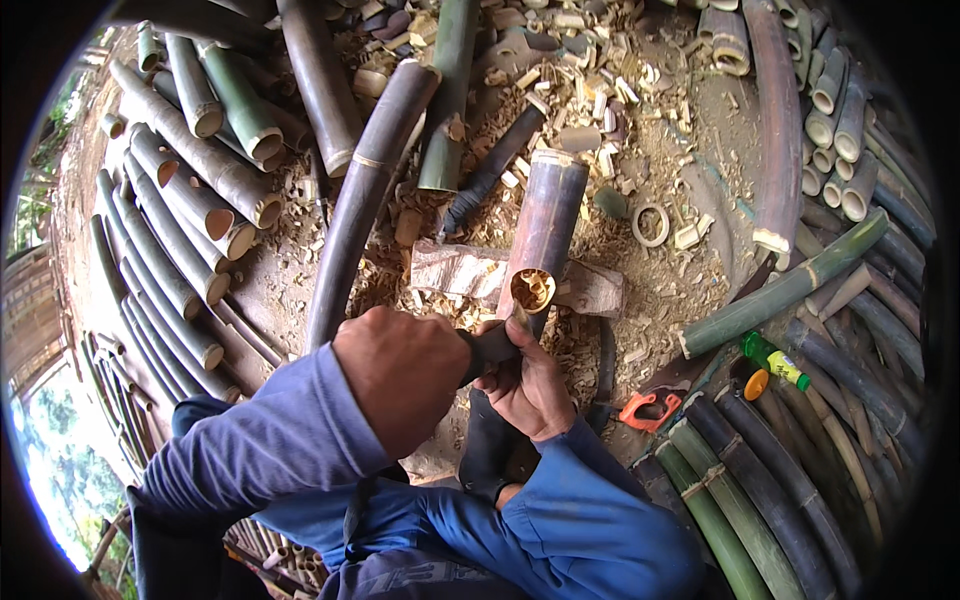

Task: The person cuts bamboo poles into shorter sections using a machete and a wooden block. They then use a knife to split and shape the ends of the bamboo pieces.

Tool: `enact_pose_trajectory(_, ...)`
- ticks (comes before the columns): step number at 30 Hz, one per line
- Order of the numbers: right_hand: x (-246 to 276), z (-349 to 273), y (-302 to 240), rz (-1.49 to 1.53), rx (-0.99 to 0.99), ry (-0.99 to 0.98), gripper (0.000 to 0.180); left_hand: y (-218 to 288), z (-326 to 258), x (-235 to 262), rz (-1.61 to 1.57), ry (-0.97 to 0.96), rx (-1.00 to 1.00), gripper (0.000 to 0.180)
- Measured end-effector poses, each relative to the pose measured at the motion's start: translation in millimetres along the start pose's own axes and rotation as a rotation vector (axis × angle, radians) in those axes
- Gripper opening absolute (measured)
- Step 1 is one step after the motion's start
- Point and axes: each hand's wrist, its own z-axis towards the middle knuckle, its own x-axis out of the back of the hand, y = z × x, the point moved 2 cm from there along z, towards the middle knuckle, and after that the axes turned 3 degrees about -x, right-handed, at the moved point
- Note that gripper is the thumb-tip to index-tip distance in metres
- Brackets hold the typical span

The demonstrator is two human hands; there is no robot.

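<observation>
Both hands, left hand (402,375) and right hand (527,385), grip a knife handle (487,348) against the cut end of a bamboo section (541,232) resting on a wood block (460,270).

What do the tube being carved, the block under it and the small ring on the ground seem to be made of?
The tube looks like bamboo: hollow, dark smooth skin, pale fibrous cut end. The block seems rough, unfinished wood, pale and grainy. The ring is probably a thin bamboo slice, pale and hollow, though too small to be sure. The left hand and right hand hold a dark tool at the tube's end.
</observation>
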Motion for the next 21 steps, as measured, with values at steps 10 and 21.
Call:
enact_pose_trajectory(10, -7.4, -15.6, -34.2, -0.297, 0.017, 0.158, 0.030, -7.0, 7.9, -60.5, -0.373, -0.064, 0.137, 0.032)
enact_pose_trajectory(21, 4.9, -14.4, -78.9, -0.872, 0.097, 0.257, 0.034, 86.1, 23.9, -172.5, -0.255, 0.712, -0.232, 0.055)
